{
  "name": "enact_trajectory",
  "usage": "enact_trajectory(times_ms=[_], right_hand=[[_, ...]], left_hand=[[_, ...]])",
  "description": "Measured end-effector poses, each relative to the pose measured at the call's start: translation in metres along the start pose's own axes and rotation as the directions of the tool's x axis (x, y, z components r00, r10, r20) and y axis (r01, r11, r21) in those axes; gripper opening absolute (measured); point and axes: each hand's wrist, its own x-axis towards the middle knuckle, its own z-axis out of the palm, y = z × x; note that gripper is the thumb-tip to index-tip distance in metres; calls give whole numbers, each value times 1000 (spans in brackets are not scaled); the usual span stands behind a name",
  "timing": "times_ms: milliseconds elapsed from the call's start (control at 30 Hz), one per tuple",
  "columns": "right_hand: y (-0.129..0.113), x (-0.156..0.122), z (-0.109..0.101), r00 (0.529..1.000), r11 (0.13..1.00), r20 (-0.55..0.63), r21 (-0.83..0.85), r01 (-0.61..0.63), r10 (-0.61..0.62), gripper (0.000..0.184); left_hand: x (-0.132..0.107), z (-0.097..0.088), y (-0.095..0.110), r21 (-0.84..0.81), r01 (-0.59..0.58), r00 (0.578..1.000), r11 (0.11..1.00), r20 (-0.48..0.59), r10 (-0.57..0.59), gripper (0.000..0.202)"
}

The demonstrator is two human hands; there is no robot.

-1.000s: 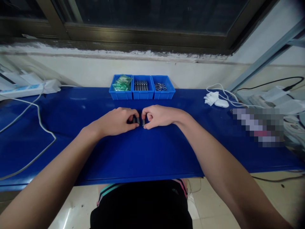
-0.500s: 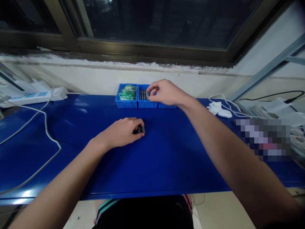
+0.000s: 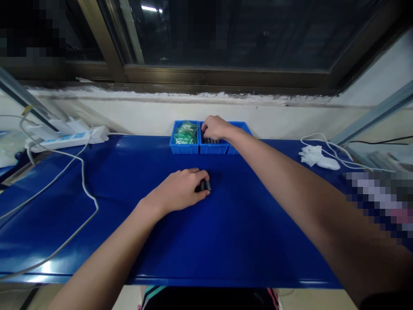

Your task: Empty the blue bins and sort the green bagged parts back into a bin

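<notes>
Deeper now, my right hand (image 3: 214, 127) dips into the far middle bin (image 3: 213, 149), whether gripping I cannot tell, while my left hand (image 3: 180, 191) pinches the gathered dark cylinders (image 3: 204, 186) on the surface (image 3: 245, 232); more wait binned.

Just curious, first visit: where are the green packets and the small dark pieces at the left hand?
green packets (image 3: 185, 132): head view, middle of the pile.
small dark pieces (image 3: 205, 185): head view, their exposed ends.

Dim, glare on tabletop (image 3: 48, 267), edges warped.
</notes>
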Motion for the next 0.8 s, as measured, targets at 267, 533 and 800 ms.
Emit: enact_trajectory(times_ms=[267,533,800], right_hand=[[6,-2,5,992,993,-124,-114,-29,14,34],[-4,-3,5,994,970,-106,-238,-45,20,14],[-4,2,10,991,966,-125,-247,-72,42,11]], left_hand=[[0,1,0,9,-14,1000,1000,-6,14,23],[0,3,-1,-3,-15,1000,1000,-11,15,24],[-1,2,-2,-3,-21,1000,1000,-14,21,25]])
